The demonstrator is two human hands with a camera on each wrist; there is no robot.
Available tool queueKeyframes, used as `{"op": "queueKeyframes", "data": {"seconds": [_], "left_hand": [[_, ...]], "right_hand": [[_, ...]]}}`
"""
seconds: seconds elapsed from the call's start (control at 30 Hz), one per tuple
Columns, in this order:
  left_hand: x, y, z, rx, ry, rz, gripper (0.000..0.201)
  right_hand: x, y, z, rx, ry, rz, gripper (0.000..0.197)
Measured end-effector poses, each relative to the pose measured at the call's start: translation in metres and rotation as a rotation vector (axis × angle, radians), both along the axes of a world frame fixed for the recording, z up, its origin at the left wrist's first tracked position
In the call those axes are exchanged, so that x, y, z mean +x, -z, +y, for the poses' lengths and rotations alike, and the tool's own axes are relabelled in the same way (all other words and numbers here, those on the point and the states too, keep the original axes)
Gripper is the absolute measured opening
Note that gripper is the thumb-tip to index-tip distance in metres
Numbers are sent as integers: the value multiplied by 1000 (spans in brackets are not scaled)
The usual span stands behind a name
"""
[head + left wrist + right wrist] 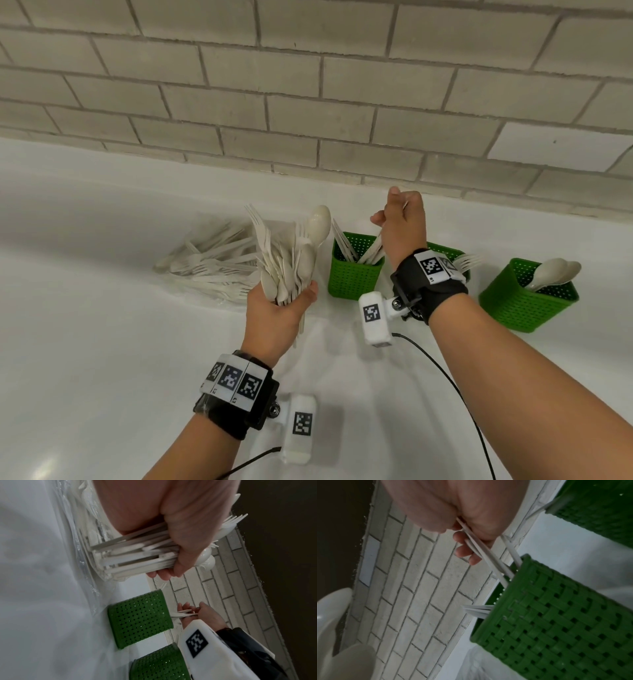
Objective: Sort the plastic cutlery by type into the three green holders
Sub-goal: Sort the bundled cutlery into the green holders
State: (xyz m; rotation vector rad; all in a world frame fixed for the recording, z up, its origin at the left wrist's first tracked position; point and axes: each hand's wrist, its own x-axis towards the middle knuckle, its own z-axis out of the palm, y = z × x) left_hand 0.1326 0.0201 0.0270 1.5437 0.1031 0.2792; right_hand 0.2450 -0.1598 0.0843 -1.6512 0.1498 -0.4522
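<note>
The left hand (274, 308) grips a mixed cutlery bundle (291, 257); the right hand (400, 222) pinches knives (488, 555) above the left holder (352, 270), at 3 o'clock of the bundle; table (102, 342) room lies at 6 o'clock.

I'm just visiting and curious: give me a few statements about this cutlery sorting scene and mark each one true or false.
1. The left hand grips a mixed bunch of cutlery. True.
2. The right hand is empty. False: it holds thin white pieces above the left holder.
3. The right holder contains spoons. True.
4. All cutlery is already sorted. False: a loose pile lies on the counter.
5. The holders are blue. False: they are green.
</note>
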Motion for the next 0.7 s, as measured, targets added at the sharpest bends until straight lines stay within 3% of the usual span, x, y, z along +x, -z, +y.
{"op": "queueKeyframes", "data": {"seconds": [0.2,0.33,0.47,0.53,0.7], "left_hand": [[3,1,-2,-52,53,9,22],[2,-2,-10,-72,68,-6,19],[2,-7,-21,-27,84,-70,24],[3,-8,-26,19,92,-104,25],[4,-9,-41,114,164,-181,30]], "right_hand": [[-2,1,-8,27,-8,-31,20],[-31,-22,-11,-110,103,-182,11],[-82,-42,-5,-254,-186,-168,19],[-102,-48,-3,-373,-303,-180,13],[-111,-49,-7,-670,-376,-137,9]]}}
